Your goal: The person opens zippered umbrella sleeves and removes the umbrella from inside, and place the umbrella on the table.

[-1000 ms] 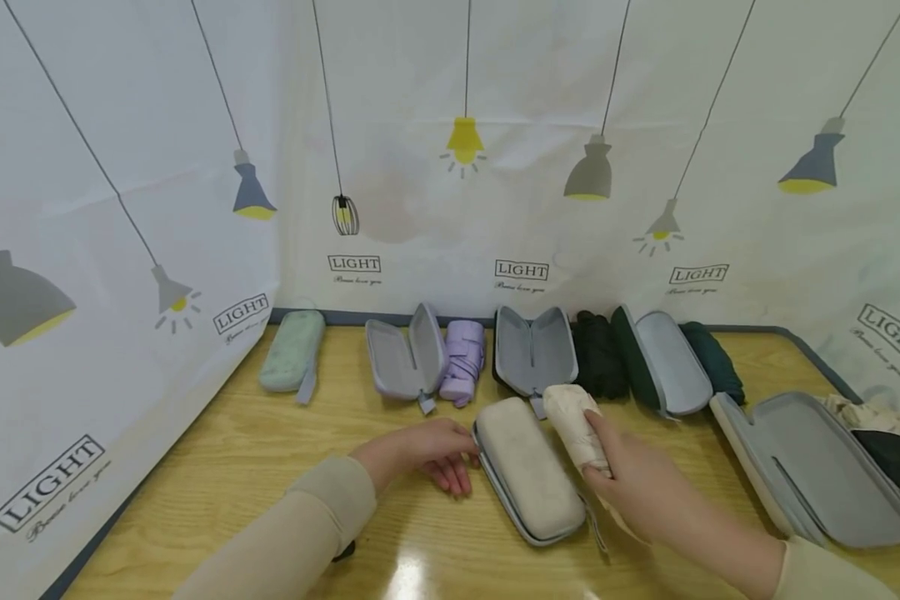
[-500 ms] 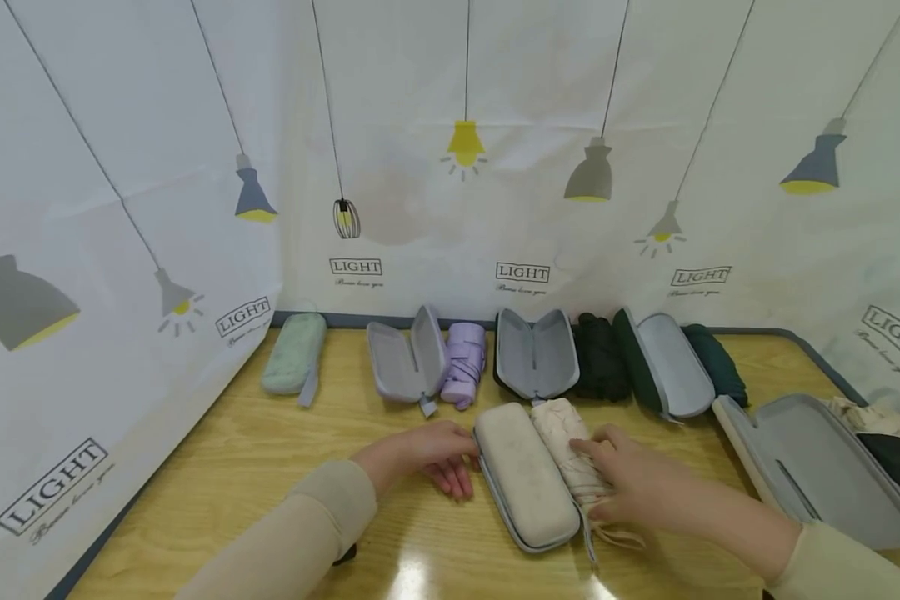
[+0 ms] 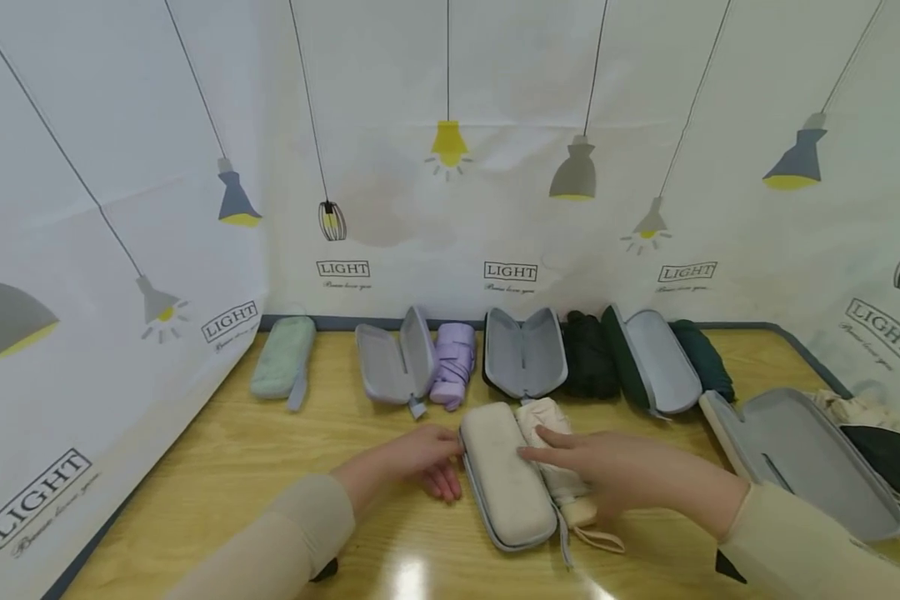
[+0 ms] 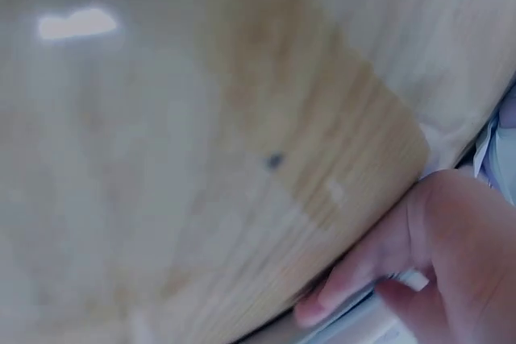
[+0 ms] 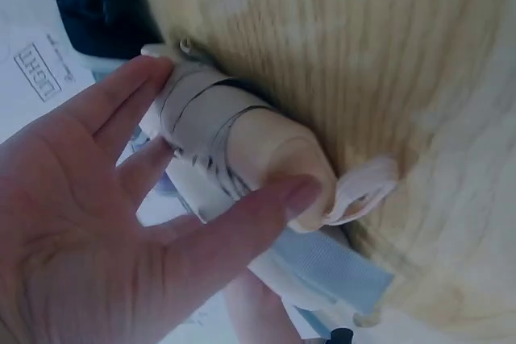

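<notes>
A closed cream zip case (image 3: pixel 506 479) lies aslant on the wooden table, with a grey zipper seam. Close along its right side lies a cream folding umbrella (image 3: pixel 546 414), rolled up, its strap loop (image 5: pixel 367 191) trailing at the near end. My left hand (image 3: pixel 420 458) rests on the table with its fingertips at the case's left edge. Over the umbrella my right hand (image 3: pixel 622 471) spreads its nearly straight fingers. In the right wrist view those fingers reach along the roll, and the thumb (image 5: pixel 282 203) lies at the handle end, beside a grey fabric tab (image 5: pixel 339 271).
Along the back stand a closed mint case (image 3: pixel 283 357), an opened lilac case (image 3: pixel 382 362) with a lilac umbrella (image 3: pixel 453 360), an opened black case (image 3: pixel 525 350) with a black umbrella (image 3: pixel 589 358), and an opened dark green case (image 3: pixel 660 358). A large opened case (image 3: pixel 817 467) lies right.
The right hand has lowered the cream umbrella onto the table against the case's right side and loosened its fingers from it. The left hand stays at the case. The head view has shifted slightly.
</notes>
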Demonstrator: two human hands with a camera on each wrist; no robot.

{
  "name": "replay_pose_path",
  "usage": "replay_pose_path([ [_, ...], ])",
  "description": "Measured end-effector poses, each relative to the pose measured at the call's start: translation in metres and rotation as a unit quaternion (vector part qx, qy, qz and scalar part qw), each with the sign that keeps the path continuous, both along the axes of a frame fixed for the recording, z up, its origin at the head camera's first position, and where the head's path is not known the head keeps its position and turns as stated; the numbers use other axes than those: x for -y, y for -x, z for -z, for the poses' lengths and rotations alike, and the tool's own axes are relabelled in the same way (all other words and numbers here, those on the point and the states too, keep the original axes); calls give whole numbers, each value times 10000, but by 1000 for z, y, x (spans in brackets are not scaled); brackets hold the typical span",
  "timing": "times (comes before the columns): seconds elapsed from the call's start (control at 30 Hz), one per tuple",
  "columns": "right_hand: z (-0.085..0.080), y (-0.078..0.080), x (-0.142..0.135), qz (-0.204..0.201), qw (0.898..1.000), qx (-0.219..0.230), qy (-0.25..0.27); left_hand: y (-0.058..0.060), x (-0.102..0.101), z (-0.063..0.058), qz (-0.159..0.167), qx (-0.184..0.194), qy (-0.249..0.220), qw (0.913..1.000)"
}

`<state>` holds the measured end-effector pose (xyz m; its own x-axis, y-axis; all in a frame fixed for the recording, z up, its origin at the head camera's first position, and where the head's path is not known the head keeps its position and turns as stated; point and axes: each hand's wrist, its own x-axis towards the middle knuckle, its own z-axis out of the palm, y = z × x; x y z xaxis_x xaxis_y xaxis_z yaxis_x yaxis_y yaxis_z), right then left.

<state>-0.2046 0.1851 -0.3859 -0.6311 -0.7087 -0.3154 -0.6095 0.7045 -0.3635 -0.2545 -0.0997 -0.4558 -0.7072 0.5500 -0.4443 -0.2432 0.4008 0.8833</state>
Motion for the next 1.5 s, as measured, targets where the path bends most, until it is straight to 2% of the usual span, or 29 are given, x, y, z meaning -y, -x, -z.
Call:
replay_pose_path([
  [0.1,-4,-1,10,-43,9998,140,-146,-7,4,0,-361,-174,-170,9991],
  [0.2,-5,-1,25,-14,9994,137,-332,-18,6,-6,-813,-453,-201,9955],
  [0.27,-5,-2,36,12,9991,97,-424,-27,7,-12,-1110,-635,-106,9917],
  [0.33,-4,-3,47,27,9986,49,-520,-35,9,-18,-1265,-751,72,9891],
  [0.43,-5,-4,61,19,9982,11,-602,-45,15,-24,-1287,-894,386,9869],
  [0.53,-6,-6,75,-95,9974,-138,-700,-53,25,-27,-1119,-1013,676,9862],
  [0.67,-5,-9,95,-311,9958,-440,-738,-60,40,-31,-1140,-1007,896,9843],
  [0.83,-1,-13,119,-426,9939,-728,-710,-64,62,-39,-1355,-910,1042,9811],
  [1.0,1,-14,137,-401,9919,-911,-793,-62,78,-43,-1456,-1063,1388,9738],
  [1.2,3,-15,164,-434,9831,-1501,-957,-62,100,-49,-1686,-1129,1464,9682],
  [1.37,5,-17,189,-340,9799,-1676,-1024,-61,119,-57,-1690,-1330,1798,9599],
  [1.5,7,-18,207,-312,9771,-1802,-1090,-61,134,-60,-1646,-1309,1897,9591],
])
